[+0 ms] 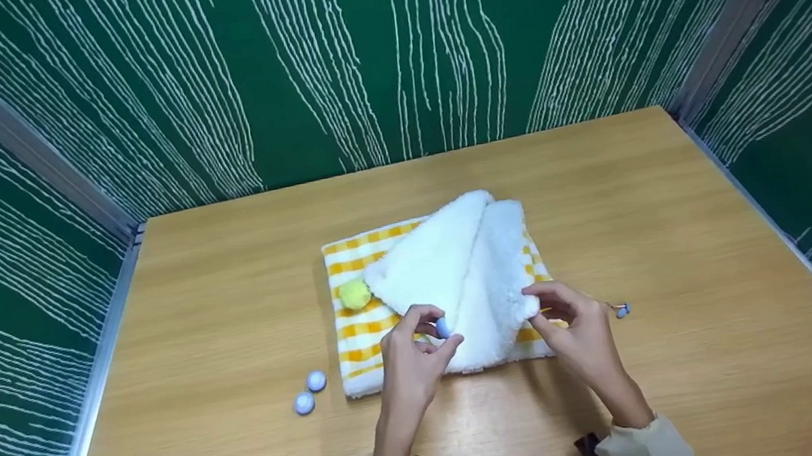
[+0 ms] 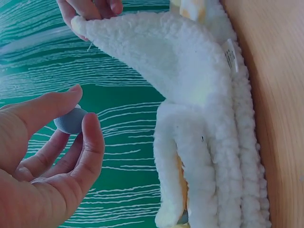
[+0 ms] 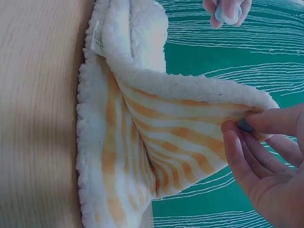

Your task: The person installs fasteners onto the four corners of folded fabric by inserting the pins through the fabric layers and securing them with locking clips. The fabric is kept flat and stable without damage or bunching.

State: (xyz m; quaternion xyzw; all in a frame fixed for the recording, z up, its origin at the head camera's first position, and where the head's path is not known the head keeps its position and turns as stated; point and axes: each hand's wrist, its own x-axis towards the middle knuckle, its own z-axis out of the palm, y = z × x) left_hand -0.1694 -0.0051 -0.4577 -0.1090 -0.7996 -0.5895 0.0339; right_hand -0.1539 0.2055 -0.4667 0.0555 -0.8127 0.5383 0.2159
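A blanket (image 1: 428,256), fleecy white on one side and yellow-and-white checked on the other, lies folded on the table with its upper layers turned back. My left hand (image 1: 416,355) pinches a round blue cap (image 2: 71,119) between thumb and fingertips, apart from the cloth. My right hand (image 1: 575,331) holds up a corner of the blanket. In the right wrist view, its thumb and finger pinch a small blue piece (image 3: 244,124) against the checked side of that corner. How the piece sits on the cloth is partly hidden by the fingers.
Two round pale-blue caps (image 1: 310,391) lie on the table (image 1: 219,315) left of the blanket. A fuzzy yellow-green ball (image 1: 355,294) rests on the checked cloth. Right of the blanket lies a small blue piece (image 1: 622,309). Green panels with white lines (image 1: 388,56) surround the table.
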